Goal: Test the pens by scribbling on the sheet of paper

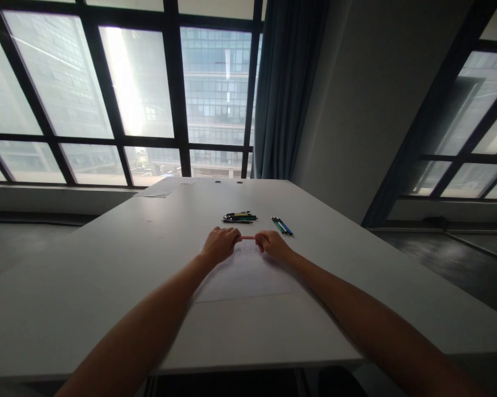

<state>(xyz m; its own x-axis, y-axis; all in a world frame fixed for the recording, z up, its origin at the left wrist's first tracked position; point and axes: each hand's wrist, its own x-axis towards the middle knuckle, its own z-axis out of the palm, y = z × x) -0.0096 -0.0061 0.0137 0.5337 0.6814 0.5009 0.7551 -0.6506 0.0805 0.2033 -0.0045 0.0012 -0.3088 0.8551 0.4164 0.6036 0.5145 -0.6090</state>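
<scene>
My left hand [222, 243] and my right hand [274, 245] are both closed, one on each end of a slim reddish pen [248, 237]. The pen lies level between them, and its ends are hidden in my fingers. Beneath it is a white sheet of paper [244, 281] with faint marks near its top. Just beyond my left hand sits a small pile of pens [238, 218], mostly dark, one yellowish. Past my right hand, a few blue and green pens [282, 226] lie side by side at a slant.
Everything rests on a long white table [119, 270]. More paper sheets [163, 188] lie at its far left end. Two dark round spots [218, 182] mark the far edge. Behind stand large windows and a blue curtain [287, 94].
</scene>
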